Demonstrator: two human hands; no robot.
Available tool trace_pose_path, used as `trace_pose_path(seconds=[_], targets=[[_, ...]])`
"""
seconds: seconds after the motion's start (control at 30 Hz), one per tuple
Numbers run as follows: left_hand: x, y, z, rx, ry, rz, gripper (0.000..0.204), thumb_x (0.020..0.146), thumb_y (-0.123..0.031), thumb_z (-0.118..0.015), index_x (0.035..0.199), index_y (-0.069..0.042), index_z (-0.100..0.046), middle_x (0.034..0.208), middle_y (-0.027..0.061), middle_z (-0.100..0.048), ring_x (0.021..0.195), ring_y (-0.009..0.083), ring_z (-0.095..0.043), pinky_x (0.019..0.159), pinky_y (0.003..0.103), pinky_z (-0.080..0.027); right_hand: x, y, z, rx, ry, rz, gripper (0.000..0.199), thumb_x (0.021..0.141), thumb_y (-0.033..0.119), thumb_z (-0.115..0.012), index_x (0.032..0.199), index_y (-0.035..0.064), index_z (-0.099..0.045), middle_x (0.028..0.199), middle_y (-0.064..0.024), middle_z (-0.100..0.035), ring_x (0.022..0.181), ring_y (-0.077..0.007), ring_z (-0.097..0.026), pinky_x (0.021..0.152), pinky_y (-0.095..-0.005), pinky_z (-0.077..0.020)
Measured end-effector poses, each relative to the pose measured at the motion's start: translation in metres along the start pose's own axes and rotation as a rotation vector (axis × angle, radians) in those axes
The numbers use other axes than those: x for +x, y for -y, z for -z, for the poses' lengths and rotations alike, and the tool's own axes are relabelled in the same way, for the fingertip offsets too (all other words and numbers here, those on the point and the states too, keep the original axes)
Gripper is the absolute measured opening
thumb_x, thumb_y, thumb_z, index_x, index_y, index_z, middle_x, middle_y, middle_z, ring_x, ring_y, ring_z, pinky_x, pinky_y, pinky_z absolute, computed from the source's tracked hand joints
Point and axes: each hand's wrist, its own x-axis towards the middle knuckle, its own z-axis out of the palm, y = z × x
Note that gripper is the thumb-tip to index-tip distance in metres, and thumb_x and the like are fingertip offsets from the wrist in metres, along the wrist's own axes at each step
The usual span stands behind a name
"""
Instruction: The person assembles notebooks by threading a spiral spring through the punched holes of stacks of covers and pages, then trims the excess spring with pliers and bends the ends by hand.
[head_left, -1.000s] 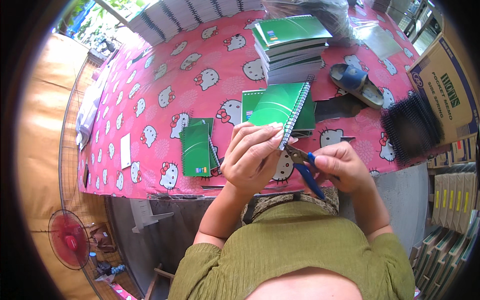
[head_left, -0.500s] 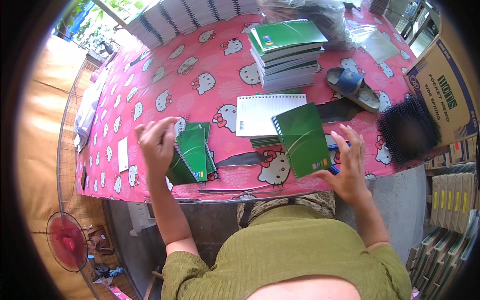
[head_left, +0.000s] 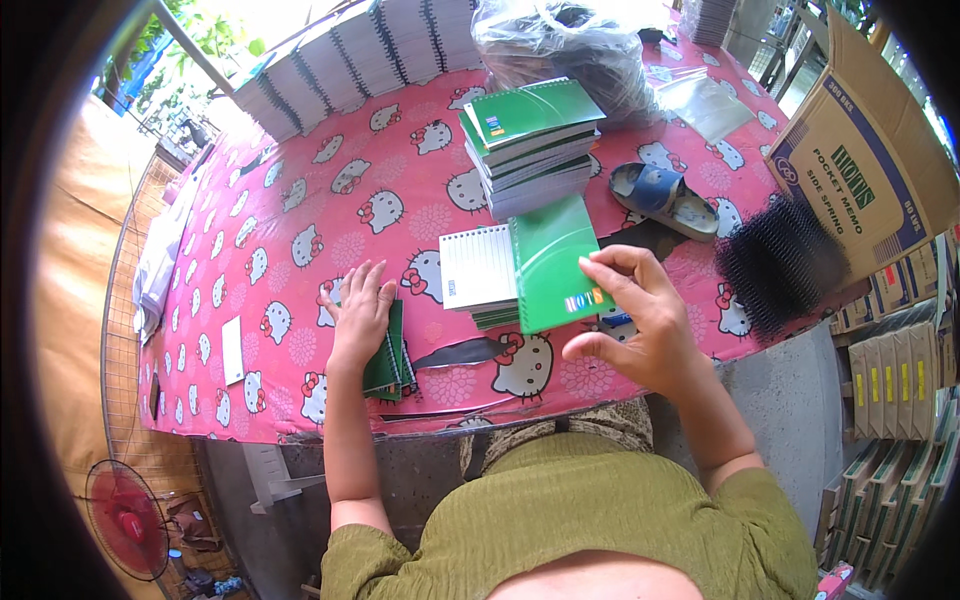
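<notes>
Green notebook (head_left: 549,265) lay long axis away from the person, spiral edge left; right hand (head_left: 640,325) released above it; left hand (head_left: 360,315) flat, unclenched, on green covers (head_left: 387,355).

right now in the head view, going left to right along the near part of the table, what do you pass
white card → left hand on small green notebooks → white spiral pad → green notebook → right hand → black spiral coils → cardboard box
</notes>
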Motion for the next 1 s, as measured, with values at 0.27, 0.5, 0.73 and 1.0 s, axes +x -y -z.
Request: trace_pose_path(seconds=[0.27, 0.5, 0.73, 1.0], targets=[[-0.015, -0.062, 0.046, -0.938, -0.270, -0.122, 0.053, 0.095, -0.039, -0.047, 0.133, -0.003, -0.043, 0.132, 0.0151, -0.047, 0.126, 0.0225, -0.040, 0.105, 0.038, -0.028, 0.029, 0.005, -0.015, -0.302, -0.137, 0.187, 0.042, 0.068, -0.008, -0.061, 0.107, 0.0056, -0.067, 0.078, -0.0074, -0.049, 0.070, -0.0208, -0.051, 0.060, -0.0318, -0.0439], [-0.007, -0.103, 0.006, -1.039, -0.214, -0.122, 0.058, 0.085, -0.017, -0.066, 0.133, 0.001, -0.039, 0.131, 0.0161, -0.043, 0.117, 0.0222, -0.045, 0.098, 0.033, -0.036, 0.043, 0.022, -0.047, -0.174, 0.202, 0.254, 0.029, 0.075, 0.010, -0.063, 0.104, 0.0045, -0.064, 0.087, -0.0087, -0.057, 0.082, -0.0243, -0.057, 0.071, -0.0368, -0.0444], [-0.007, -0.111, 0.013, -1.354, -0.044, 0.021, 0.063, 0.083, -0.009, -0.064, 0.136, 0.001, -0.033, 0.131, 0.0173, -0.043, 0.121, 0.0260, -0.042, 0.098, 0.035, -0.039, 0.080, 0.127, 0.023, 0.088, -0.045, 0.866, 0.032, 0.070, 0.011, -0.058, 0.102, 0.0054, -0.061, 0.082, -0.0053, -0.056, 0.068, -0.0166, -0.054, 0.059, -0.0290, -0.0434], [-0.007, -0.116, 0.009, -1.395, -0.055, -0.047, 0.065, 0.082, -0.008, -0.063, 0.138, 0.000, -0.030, 0.134, 0.0218, -0.039, 0.122, 0.0291, -0.042, 0.101, 0.038, -0.037, 0.049, 0.147, 0.040, -0.116, -0.613, 0.682, 0.021, 0.072, 0.026, -0.054, 0.086, 0.0105, -0.057, 0.067, -0.0018, -0.050, 0.056, -0.0187, -0.050, 0.050, -0.0298, -0.0381]])
